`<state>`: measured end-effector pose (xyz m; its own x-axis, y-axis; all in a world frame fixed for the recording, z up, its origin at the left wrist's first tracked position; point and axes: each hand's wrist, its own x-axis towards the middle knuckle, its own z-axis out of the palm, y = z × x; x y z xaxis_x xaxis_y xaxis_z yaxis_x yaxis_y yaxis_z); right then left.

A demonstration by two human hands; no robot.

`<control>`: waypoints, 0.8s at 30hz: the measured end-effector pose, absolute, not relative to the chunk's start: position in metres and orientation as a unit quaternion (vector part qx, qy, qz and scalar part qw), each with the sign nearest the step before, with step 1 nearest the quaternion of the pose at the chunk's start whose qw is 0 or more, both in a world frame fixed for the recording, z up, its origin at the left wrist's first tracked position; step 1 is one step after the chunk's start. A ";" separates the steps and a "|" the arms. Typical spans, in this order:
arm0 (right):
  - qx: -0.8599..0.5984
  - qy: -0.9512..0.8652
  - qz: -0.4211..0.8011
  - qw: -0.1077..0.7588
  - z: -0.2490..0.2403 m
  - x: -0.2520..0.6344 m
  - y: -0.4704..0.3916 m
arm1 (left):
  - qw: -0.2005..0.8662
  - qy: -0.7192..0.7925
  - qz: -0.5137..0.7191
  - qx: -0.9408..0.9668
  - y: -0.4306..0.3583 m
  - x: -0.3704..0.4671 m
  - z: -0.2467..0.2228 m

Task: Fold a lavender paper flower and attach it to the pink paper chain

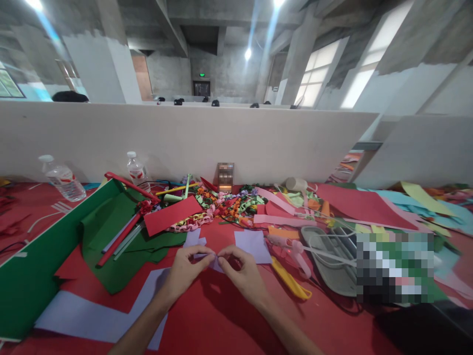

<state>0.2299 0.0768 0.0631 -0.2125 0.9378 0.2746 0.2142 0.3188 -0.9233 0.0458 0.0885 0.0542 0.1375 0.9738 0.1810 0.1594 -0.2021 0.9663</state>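
Near the middle of the red table, my left hand (188, 268) and my right hand (242, 271) meet fingertip to fingertip. Both pinch a small lavender paper piece (215, 265), mostly covered by the fingers. Just behind my right hand lies a lavender square (253, 246). More lavender paper (192, 238) rests behind my left hand. A large bent lavender sheet (88, 315) passes beneath my left forearm. To the right of my right hand are a yellow cutter (290, 280) and a pink glue gun (293, 249).
Colourful paper chains (225, 207) pile up behind the hands. Green paper (111, 246) and a green board (48, 246) are at left. Two water bottles (64, 178) and a phone (225, 177) stand by the partition (185, 143). A grey tray (325, 271) lies right, with cables around it.
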 end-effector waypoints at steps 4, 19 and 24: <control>-0.431 -0.680 0.375 0.459 0.065 0.228 0.075 | 0.409 0.464 0.481 0.621 0.087 0.046 0.056; -0.443 -0.658 0.400 0.459 0.063 0.229 0.077 | 0.408 0.456 0.479 0.630 0.088 0.044 0.058; -0.459 -0.606 0.439 0.479 0.061 0.231 0.081 | 0.384 0.484 0.505 0.603 0.093 0.040 0.055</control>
